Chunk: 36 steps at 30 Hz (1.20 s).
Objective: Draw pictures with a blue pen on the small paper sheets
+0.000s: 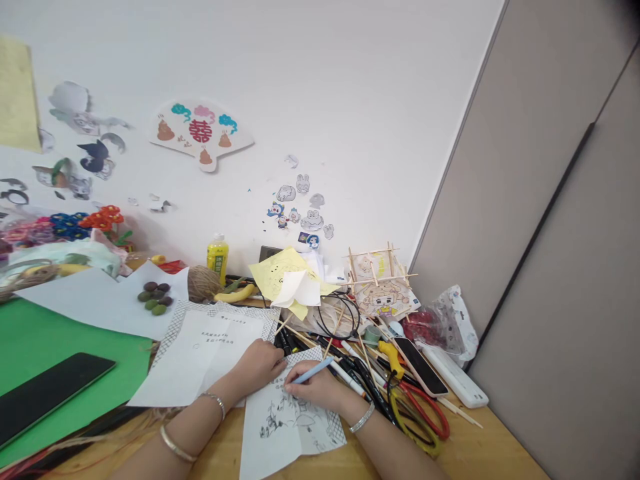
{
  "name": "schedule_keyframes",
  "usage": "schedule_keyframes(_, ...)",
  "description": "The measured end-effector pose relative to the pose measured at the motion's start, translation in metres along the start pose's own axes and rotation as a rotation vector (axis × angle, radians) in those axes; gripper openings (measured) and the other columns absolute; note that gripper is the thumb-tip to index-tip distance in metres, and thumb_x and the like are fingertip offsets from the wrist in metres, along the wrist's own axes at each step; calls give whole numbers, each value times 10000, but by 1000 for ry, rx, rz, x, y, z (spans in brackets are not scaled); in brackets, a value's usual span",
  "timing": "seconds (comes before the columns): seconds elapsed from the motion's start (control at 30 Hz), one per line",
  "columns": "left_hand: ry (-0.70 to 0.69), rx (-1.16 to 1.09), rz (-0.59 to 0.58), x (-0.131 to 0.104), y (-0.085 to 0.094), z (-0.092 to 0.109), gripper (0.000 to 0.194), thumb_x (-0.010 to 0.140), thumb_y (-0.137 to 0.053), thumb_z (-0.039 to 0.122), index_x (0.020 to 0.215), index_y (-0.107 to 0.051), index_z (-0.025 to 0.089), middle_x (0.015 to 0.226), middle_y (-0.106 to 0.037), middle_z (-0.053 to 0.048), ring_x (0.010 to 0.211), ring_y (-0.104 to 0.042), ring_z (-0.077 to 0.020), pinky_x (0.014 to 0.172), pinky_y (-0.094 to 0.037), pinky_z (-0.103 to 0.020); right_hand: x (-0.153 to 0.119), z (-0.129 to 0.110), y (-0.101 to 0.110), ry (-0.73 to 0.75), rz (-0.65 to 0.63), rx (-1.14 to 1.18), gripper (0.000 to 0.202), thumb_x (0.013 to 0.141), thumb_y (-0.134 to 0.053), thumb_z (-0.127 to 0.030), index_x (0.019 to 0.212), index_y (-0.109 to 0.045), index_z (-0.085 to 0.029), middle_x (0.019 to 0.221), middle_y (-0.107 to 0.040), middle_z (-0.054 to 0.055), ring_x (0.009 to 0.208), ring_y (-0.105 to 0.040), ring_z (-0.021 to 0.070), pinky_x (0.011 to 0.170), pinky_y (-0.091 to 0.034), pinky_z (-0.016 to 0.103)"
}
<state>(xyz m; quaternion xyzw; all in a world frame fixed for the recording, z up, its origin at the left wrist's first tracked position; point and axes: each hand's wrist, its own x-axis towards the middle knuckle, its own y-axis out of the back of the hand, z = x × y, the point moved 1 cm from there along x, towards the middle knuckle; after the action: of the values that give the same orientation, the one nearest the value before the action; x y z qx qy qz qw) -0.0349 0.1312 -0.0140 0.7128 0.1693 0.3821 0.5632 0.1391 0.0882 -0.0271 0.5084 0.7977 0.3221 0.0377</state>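
My right hand [320,387] is closed around a light blue pen [315,370], its tip down by handwritten lines. Under that hand lies a white sheet [265,460] with black ink drawings of plants and a crosshatched corner. My left hand [257,367] rests palm down at the upper left edge of this sheet, its fingers lying loosely on the paper and nothing seen in them. Beneath my left hand and forearm is a second sheet [175,373], with crosshatched corners and a few handwritten lines.
Markers [350,380], wooden sticks, red-handled scissors [430,407] and a phone [420,367] crowd the right. Behind stand a yellow bottle [217,259], twine [203,283] and a stick frame [380,277]. Leftward lie a black tablet [55,393], green sheet [30,340] and small olive-like fruits [155,298].
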Motion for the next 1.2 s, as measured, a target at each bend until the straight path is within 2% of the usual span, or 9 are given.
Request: schedule_keyframes(1.2,-4,14,-9,0,2,1,343,867,-391,294,595,-564,173,590,-630,-55,568,-582,-187,571,-355,-281,-3,-10,3,7,3,-14,32,736,-633,-148,722,-656,-165,708,-600,-16,688,-560,128,628,-431,221)
